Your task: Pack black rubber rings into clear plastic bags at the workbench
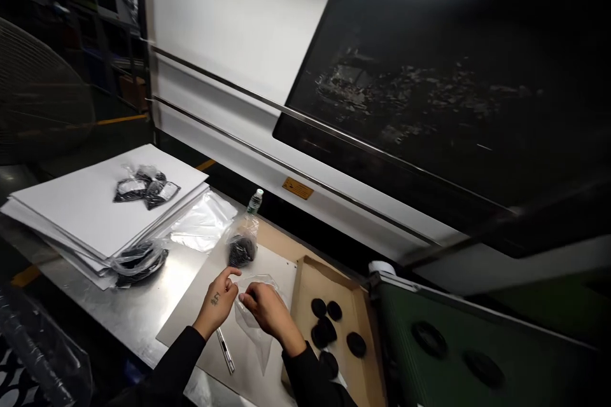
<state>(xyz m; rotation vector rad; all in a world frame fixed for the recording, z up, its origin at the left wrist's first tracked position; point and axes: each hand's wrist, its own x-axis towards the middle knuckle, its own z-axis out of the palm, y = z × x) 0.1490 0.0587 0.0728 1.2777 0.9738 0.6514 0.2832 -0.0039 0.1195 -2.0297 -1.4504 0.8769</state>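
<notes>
A clear plastic bag (pixel 258 334) hangs between my two hands over the grey board (pixel 191 311). My left hand (pixel 218 300) is closed at the bag's upper left edge, thumb raised. On the bag's upper right, my right hand (pixel 268 308) is closed with its fingertips pinching the plastic. Just beyond my hands stands a clear bag of black parts (pixel 242 249). Below my left hand lies a utility knife (pixel 224 351). Right of my right hand is a shallow cardboard box (pixel 351 286) holding several round black pieces (pixel 356 344).
Filled bags (pixel 147 187) lie on a stack of white sheets (pixel 90 210) at left. Nearby are a bag of black rings (pixel 140 262), flat plastic bags (pixel 203 221) and a water bottle (pixel 255 201). A green conveyor (pixel 458 324) carrying black rings (pixel 429 339) borders the right; a white machine (pixel 229 25) rises behind.
</notes>
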